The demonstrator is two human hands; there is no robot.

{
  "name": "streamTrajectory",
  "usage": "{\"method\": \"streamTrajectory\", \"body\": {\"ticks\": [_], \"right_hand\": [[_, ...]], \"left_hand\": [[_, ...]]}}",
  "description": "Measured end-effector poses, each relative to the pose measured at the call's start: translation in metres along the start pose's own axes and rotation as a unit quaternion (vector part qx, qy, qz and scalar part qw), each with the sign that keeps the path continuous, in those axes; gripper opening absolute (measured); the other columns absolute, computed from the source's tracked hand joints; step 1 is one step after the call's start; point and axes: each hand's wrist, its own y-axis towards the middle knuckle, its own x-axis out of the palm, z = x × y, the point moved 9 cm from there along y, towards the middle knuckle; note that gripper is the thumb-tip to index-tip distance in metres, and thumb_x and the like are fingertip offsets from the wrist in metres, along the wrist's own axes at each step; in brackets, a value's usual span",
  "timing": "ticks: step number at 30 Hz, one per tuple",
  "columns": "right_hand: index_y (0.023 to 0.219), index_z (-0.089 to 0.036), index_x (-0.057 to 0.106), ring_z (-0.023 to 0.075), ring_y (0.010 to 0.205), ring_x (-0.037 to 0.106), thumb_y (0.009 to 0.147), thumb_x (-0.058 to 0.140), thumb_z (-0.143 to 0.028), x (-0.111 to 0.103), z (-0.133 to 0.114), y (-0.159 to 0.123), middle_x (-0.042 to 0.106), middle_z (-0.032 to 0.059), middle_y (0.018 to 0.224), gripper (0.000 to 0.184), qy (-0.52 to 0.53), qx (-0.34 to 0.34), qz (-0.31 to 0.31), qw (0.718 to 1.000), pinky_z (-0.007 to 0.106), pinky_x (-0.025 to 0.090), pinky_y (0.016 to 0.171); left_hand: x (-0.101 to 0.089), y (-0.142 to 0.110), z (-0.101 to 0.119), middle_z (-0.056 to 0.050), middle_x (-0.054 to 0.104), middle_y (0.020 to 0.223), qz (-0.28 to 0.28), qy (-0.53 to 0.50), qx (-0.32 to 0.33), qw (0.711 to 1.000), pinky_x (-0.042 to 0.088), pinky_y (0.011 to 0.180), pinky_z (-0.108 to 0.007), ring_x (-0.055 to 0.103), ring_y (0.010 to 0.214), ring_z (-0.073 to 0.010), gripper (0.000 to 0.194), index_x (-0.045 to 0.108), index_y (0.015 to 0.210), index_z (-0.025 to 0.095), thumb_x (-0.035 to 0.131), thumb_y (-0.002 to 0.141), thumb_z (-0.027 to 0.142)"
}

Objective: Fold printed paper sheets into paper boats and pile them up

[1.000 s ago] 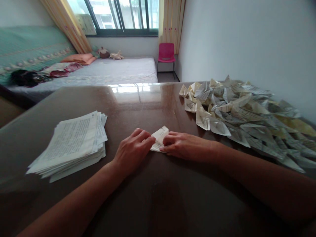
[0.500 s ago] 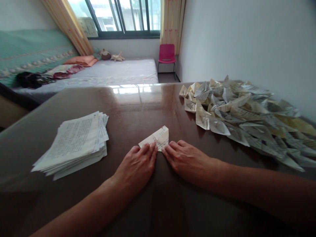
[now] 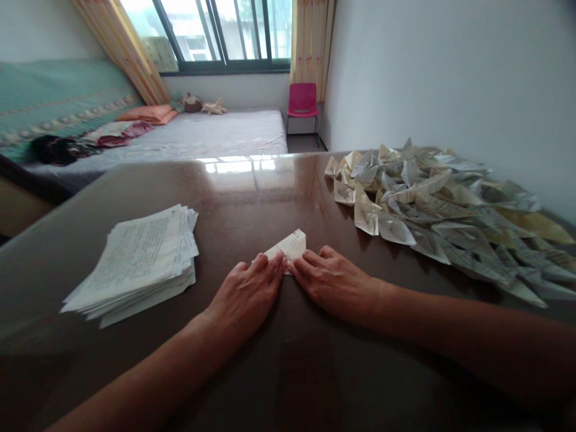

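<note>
A small folded piece of printed paper (image 3: 293,241) lies on the brown table, its upper part showing beyond my fingertips. My left hand (image 3: 247,291) presses on its near left part, fingers held together. From the other side, my right hand (image 3: 333,285) has its bent fingers closed on the paper's near right edge, the fingertips almost meeting those of my left hand. What the fingertips pinch underneath is hidden.
A stack of printed sheets (image 3: 139,258) lies on the table (image 3: 252,204) to the left. Along the wall at right spreads a heap of folded paper boats (image 3: 432,210). Behind the table are a bed (image 3: 234,129) and a pink chair (image 3: 303,101).
My right hand has moved left and slightly forward onto the paper, covering its lower right part. My left hand has barely moved. The view has shifted slightly.
</note>
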Motion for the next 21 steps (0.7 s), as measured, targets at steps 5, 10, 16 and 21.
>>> {"method": "streamTrajectory", "body": {"ticks": [5,10,16,21], "right_hand": [[0.113,-0.007,0.060,0.0269,0.097,0.051,0.089,0.047,-0.014,-0.002,-0.009,-0.005,0.059,0.0145,0.107,0.028,-0.012,-0.006,-0.017,1.000,0.041,0.044,0.073],[0.099,-0.014,0.065,0.0246,0.090,0.055,0.089,0.051,-0.018,-0.009,0.003,-0.006,0.063,0.0113,0.097,0.018,0.042,0.004,-0.057,0.998,0.037,0.043,0.072],[0.132,-0.014,0.048,0.0277,0.106,0.053,0.095,0.045,-0.037,0.003,0.073,0.010,0.063,0.0146,0.115,0.043,0.090,0.170,0.012,0.981,0.038,0.043,0.083],[0.140,-0.011,0.039,0.0277,0.109,0.051,0.094,0.046,-0.041,0.024,0.086,0.011,0.060,0.0159,0.120,0.055,0.154,0.192,0.054,0.968,0.041,0.042,0.092]], "left_hand": [[-0.001,0.000,-0.001,-0.007,0.047,0.142,0.006,-0.007,0.000,1.000,0.055,0.071,-0.035,0.052,0.111,-0.0244,0.044,0.047,0.135,0.017,0.039,0.092,0.010],[-0.005,0.000,-0.007,-0.007,0.052,0.134,0.016,-0.051,-0.006,0.999,0.055,0.072,-0.032,0.053,0.105,-0.0232,0.043,0.048,0.132,0.021,0.044,0.090,0.010],[-0.004,0.003,-0.022,-0.003,0.055,0.127,0.059,-0.115,-0.022,0.991,0.054,0.064,-0.030,0.054,0.100,-0.0226,0.033,0.053,0.125,0.030,0.040,0.095,0.024],[-0.002,0.004,-0.024,-0.004,0.054,0.129,0.080,-0.138,-0.025,0.987,0.054,0.072,-0.034,0.057,0.099,-0.0227,0.031,0.059,0.119,0.029,0.037,0.096,0.031]]}}
